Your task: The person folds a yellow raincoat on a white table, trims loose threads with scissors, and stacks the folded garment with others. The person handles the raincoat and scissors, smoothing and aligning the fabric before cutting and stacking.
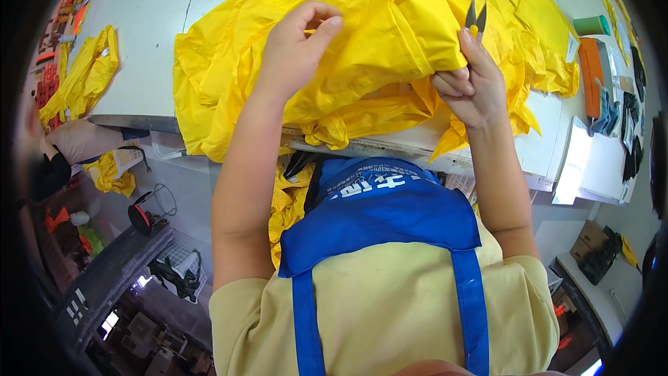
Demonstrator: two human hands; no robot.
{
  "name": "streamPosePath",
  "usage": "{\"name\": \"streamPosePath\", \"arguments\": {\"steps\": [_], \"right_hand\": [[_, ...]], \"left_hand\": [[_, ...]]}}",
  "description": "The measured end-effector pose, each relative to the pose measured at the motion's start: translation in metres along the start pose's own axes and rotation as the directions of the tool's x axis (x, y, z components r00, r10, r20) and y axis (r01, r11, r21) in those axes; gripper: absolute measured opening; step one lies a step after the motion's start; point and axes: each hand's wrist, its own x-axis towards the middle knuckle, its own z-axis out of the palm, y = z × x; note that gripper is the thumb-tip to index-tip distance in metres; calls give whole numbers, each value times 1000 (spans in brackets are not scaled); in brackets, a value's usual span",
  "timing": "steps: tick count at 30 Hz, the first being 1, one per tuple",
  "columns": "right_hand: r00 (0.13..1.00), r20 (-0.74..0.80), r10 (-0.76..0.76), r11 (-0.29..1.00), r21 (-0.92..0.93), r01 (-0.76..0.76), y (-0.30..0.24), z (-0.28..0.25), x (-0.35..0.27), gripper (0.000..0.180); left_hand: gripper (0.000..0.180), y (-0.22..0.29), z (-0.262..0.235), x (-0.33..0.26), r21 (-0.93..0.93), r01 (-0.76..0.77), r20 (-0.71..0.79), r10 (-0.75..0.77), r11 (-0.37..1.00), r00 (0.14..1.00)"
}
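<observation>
A large yellow garment (362,42) lies bunched on the white table, its upper part lifted into a fold on the right. My right hand (476,83) is closed round a pair of thread snips (475,19), whose pointed blades stick up past the thumb, slightly apart. The garment's edge meets the fingers of that same hand. Over the left part of the cloth hovers my left hand (296,49), with fingers bent and a gap between thumb and forefinger. Nothing shows in it, though its far fingers are partly hidden.
More yellow cloth (536,28) lies at the right, near a green roll (591,25) and an orange object (591,76). Another yellow piece (94,76) rests at the table's far left. A person's arm (42,143) shows at the left rim. Yellow cloth (289,202) hangs below the table edge.
</observation>
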Motion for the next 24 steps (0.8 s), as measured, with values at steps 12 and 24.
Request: {"name": "streamPosePath", "arguments": {"steps": [12, 24], "right_hand": [[936, -176, 306, -73, -984, -161, -46, -75, -114, 17], [827, 557, 80, -462, -714, 526, -10, -27, -46, 34]], "left_hand": [[46, -132, -97, -46, 424, 487, -317, -378, 764, 870], [31, -128, -106, -153, -552, 501, 363, -349, 667, 864]]}}
